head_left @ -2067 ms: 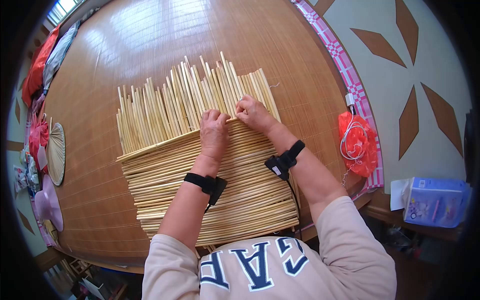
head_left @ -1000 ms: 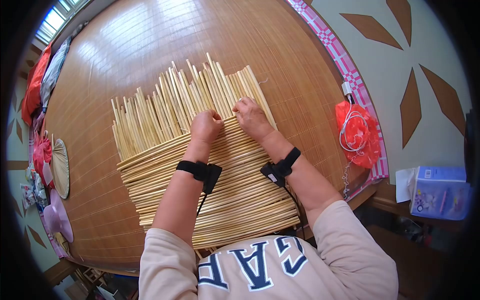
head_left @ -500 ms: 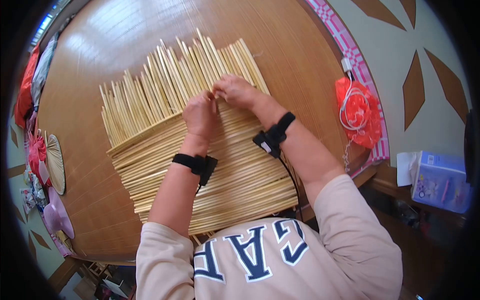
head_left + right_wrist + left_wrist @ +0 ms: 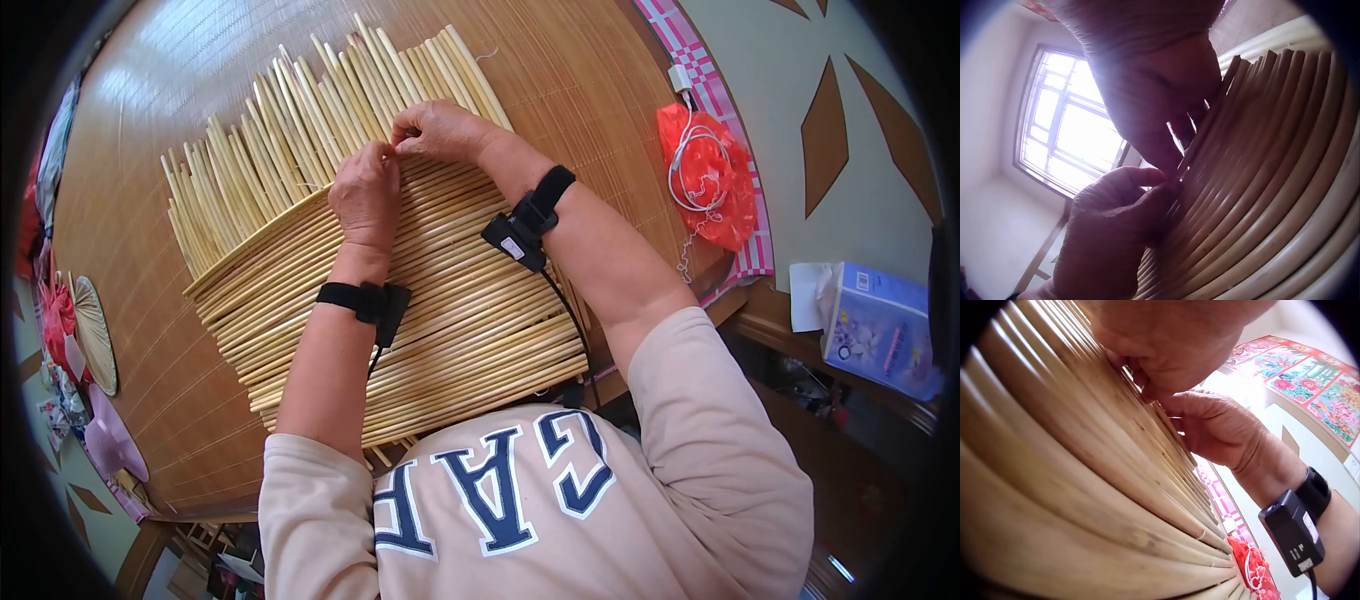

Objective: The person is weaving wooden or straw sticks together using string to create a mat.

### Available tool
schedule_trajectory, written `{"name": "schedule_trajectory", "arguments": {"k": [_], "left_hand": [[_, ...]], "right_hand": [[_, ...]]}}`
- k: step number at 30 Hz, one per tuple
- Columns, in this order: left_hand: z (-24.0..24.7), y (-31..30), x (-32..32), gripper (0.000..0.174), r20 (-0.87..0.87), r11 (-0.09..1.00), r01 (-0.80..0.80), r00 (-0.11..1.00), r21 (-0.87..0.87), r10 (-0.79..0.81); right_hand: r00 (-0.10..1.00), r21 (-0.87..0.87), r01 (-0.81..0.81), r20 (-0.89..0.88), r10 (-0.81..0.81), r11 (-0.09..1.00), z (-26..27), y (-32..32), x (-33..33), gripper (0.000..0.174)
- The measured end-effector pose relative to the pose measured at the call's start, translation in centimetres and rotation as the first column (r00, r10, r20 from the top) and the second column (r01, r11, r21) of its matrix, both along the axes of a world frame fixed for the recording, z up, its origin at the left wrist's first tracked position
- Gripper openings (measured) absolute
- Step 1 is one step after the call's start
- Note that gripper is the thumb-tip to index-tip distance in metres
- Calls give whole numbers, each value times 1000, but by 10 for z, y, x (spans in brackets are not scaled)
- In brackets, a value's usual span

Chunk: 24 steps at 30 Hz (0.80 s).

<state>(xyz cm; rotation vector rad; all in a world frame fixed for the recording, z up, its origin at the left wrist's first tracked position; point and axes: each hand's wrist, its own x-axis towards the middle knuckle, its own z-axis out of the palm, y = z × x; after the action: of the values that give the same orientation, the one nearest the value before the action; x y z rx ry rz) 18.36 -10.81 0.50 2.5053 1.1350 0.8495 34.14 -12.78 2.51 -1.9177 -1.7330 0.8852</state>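
A mat of pale, straight stalks (image 4: 420, 290) laid crosswise spreads in front of the person. My left hand (image 4: 365, 200) bends its fingers over the topmost stalk (image 4: 262, 238) and pinches at it with thumb and forefinger. Right beside it, the right hand (image 4: 440, 132) curls over the same stalk, the two sets of fingertips meeting at this edge. In the right wrist view the left hand (image 4: 1110, 225) pinches low at the edge stalk, under the right hand (image 4: 1160, 94). What lies between the fingertips is mostly hidden.
Beyond the edge, a row of upright loose stalks (image 4: 290, 110) of uneven length lies on the brown woven surface (image 4: 570, 90). A red plastic bag (image 4: 715, 190) with a white cable is at right, near a tissue pack (image 4: 880, 325). A fan (image 4: 95, 335) and pink hat (image 4: 112, 435) lie at left.
The hands, apart at first along the top stalk, have come together, with the right hand moving leftward to the left one. The head view has shifted, so the mat sits higher and further left.
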Motion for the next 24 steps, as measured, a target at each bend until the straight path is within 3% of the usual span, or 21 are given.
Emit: {"name": "schedule_trajectory", "arguments": {"k": [5,15,18,22,24], "left_hand": [[1,-2,-1,9,-35,998,-12,999,-66,10],[2,1,-6,24,151,985,42,988,-167,-16],[3,0,-9,30,223,960,90,974,-265,-30],[-1,0,-14,32,247,971,122,966,-206,-69],[-2,-1,-14,31,241,979,115,968,-168,-72]], "right_hand": [[998,-34,3,-68,-6,999,-5,2,1,21],[997,16,27,-78,-26,1000,-6,2,2,13],[939,-28,93,-329,-97,995,-15,3,5,13],[942,-11,100,-320,-99,995,-7,3,2,14],[972,-53,107,-203,-116,993,-2,4,0,15]]}}
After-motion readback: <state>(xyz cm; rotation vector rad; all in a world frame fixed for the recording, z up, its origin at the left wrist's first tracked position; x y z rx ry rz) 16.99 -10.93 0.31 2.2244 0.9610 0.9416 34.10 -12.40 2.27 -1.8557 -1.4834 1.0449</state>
